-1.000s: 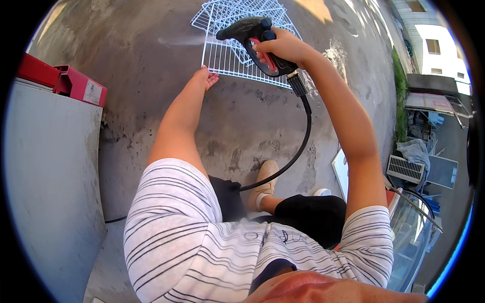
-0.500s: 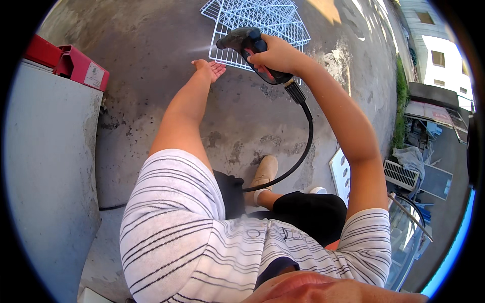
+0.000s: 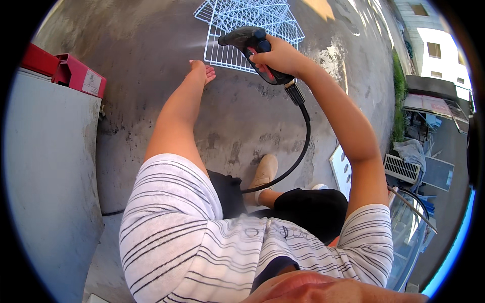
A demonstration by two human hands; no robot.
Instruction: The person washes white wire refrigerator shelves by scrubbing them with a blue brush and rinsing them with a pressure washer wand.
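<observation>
Outdoors, a dark spray gun with a red trigger sits clenched in the right hand, held out ahead of the body and aimed toward white wire racks lying flat on the wet concrete ground. A black hose (fixed to the gun's base) curves down past a beige shoe. The left hand is released, fingers loose, reaching out beside the racks' near edge and holding nothing. At far left stands a grey cabinet with a red box on top.
</observation>
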